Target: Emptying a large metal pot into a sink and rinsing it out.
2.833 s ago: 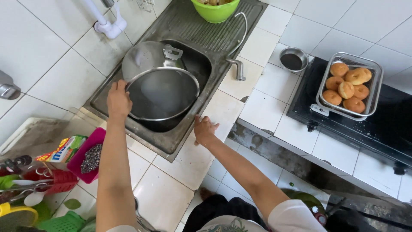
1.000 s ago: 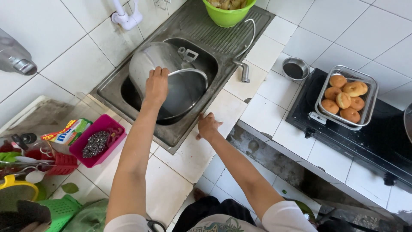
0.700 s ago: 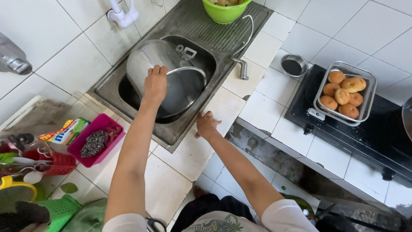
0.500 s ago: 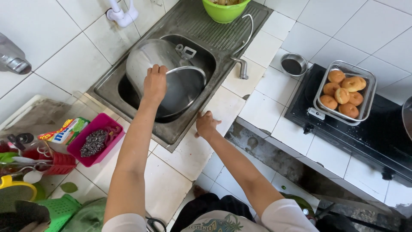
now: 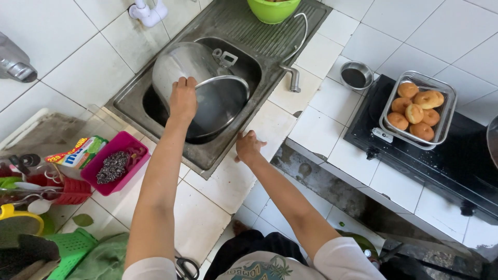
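**A:** What are the two hands doing?

**B:** The left hand (image 5: 183,98) is closed over the rim of a large steel pot (image 5: 199,91), fingers curled inside the lip. The pot is tipped onto its side inside the steel sink (image 5: 129,101), its open mouth turned toward the sink's front edge. The right hand (image 5: 248,147) rests on the white tiled counter (image 5: 228,181) just past the sink's front right corner, fingers loosely bent, holding nothing.

**A:** What surrounds the sink?

**B:** A green bowl (image 5: 273,9) sits on the ribbed drainboard at the far end. A curved metal tap (image 5: 293,78) stands at the sink's right edge. A white pipe (image 5: 148,11) runs along the wall at the far left corner.

**A:** And farther out?

**B:** To the right, a small steel bowl (image 5: 356,76) sits on the counter beside a black stove (image 5: 441,161). On the stove is a metal tray (image 5: 443,122) holding golden doughnuts (image 5: 415,111). Near the counter's left edge, a pink tub (image 5: 129,161) holds a steel wool scrubber (image 5: 111,167), with a red basket (image 5: 72,191) of utensils next to it.
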